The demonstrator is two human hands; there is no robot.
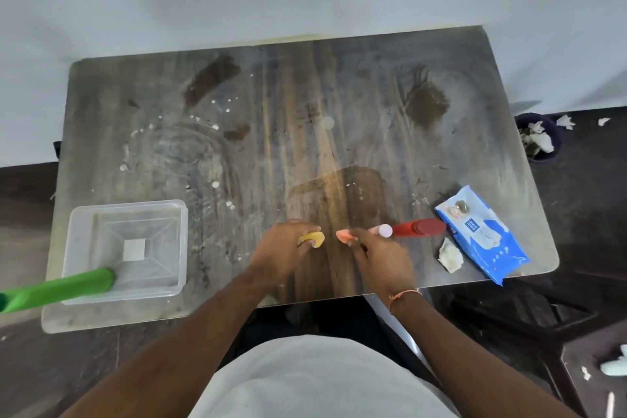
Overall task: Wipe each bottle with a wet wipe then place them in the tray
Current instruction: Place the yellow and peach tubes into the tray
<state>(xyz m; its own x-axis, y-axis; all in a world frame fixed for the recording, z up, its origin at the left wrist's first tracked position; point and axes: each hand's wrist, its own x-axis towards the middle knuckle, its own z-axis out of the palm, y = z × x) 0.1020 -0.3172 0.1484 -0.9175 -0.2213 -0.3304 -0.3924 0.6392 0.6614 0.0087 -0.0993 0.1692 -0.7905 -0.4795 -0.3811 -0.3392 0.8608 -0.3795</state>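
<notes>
My left hand (281, 249) grips a small yellow bottle (314, 238) just above the table's front middle. Beside it, my right hand (380, 258) pinches a small orange-pink bottle (343, 235); most of that bottle is hidden by my fingers. Just behind my right hand lie a pink bottle with a white cap (383, 230) and a red bottle (420, 227). A clear plastic tray (83, 214) stands at the front left, with a green bottle (64, 288) lying slanted over its near edge. A crumpled wet wipe (449, 254) lies beside the blue wipes pack (481, 236).
The wooden table (305, 105) is stained and dusty. A dark bin (551, 149) holding used wipes stands on the floor past the right edge, with scraps (565, 121) around it. A dark chair (529, 319) is at the lower right.
</notes>
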